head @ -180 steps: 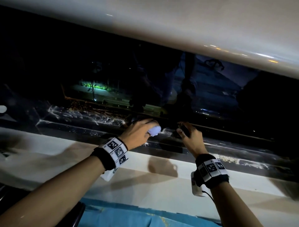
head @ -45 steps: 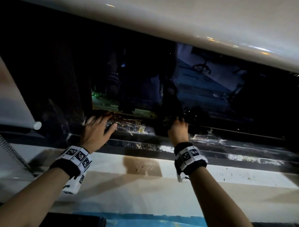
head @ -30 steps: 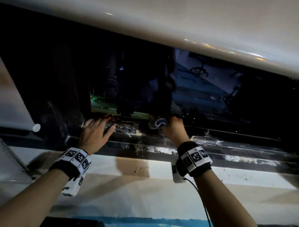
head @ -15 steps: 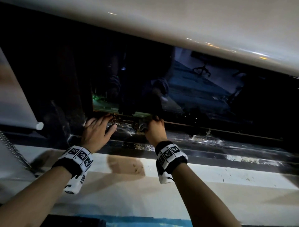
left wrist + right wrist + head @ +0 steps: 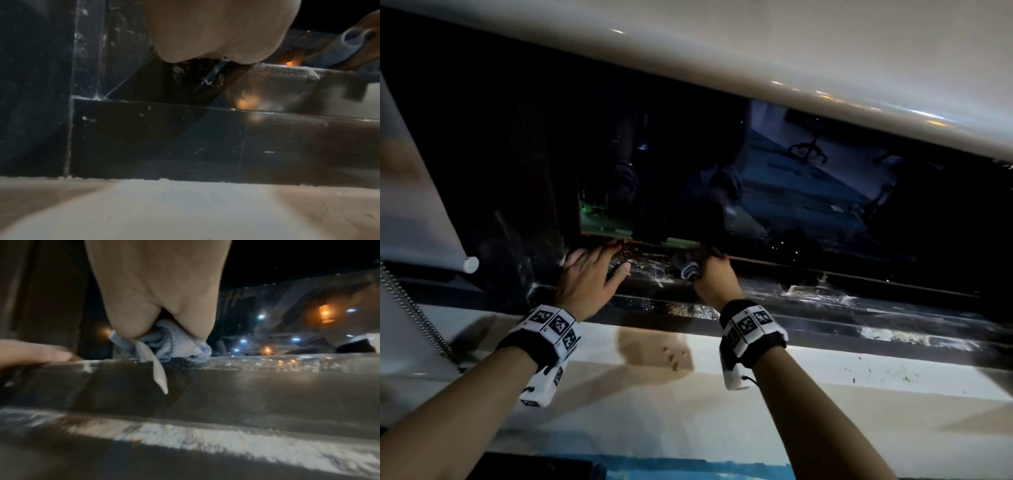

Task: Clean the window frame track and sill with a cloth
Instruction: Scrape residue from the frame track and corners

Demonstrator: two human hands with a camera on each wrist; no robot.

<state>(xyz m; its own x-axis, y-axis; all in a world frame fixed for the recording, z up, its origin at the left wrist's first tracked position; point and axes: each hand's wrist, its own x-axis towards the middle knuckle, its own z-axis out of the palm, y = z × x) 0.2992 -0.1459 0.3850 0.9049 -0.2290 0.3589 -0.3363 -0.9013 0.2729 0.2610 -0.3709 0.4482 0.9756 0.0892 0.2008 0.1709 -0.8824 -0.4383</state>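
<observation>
The white sill (image 5: pixel 791 394) is seen below, the dark track (image 5: pixel 825 308) running left to right above it. The left hand (image 5: pixel 585 284) is laid flat, fingers straight, on the track. Just right of it, the cloth (image 5: pixel 686 265) is bunched in the right hand (image 5: pixel 714 277), pressed, it seems, into the far groove.

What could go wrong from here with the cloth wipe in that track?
1. The right hand pushes the bunched cloth toward the left hand, which rests flat on the track; grit may pile against its fingers rather than lift out.
2. A loose tag hangs from the cloth over the rail and could snag.
3. Crumbs lie on the white sill; track debris may spill there too.
</observation>
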